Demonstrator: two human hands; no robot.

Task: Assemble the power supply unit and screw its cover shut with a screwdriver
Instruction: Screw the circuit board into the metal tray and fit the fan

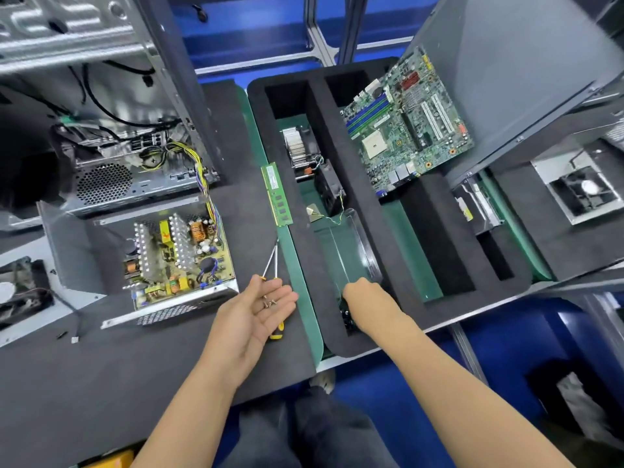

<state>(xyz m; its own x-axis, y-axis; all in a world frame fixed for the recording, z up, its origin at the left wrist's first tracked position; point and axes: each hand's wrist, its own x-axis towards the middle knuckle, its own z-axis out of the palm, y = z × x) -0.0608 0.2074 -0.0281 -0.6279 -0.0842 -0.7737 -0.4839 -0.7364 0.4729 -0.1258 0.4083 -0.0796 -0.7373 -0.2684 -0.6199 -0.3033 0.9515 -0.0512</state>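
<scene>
Your left hand (261, 310) lies palm up with its fingers (283, 293) straight and relaxed, cradling a few small screws (269, 301) in the hollow of the palm. Your right hand (363, 300) reaches down into the near compartment of the black foam tray (439, 231), beside a clear plastic container (351, 251); its fingers are hidden behind the knuckles, so you cannot tell whether they are apart or pinching something.

Just beneath your left hand two screwdrivers (271, 261) lie on the table (118, 359), their shafts running away from you and their yellow handles tucked under your palm. The left hand is plainly the nearer one to them.

The open power supply unit (175, 255) sits to the left of your left hand, close by, circuit board up, its long axis running roughly left to right. No cover is on it. The coming move likely turns on carrying those screws leftward to it; keep the palm level or they will roll off.

A memory stick (277, 199) and a motherboard (405, 126) lie farther off.
</scene>
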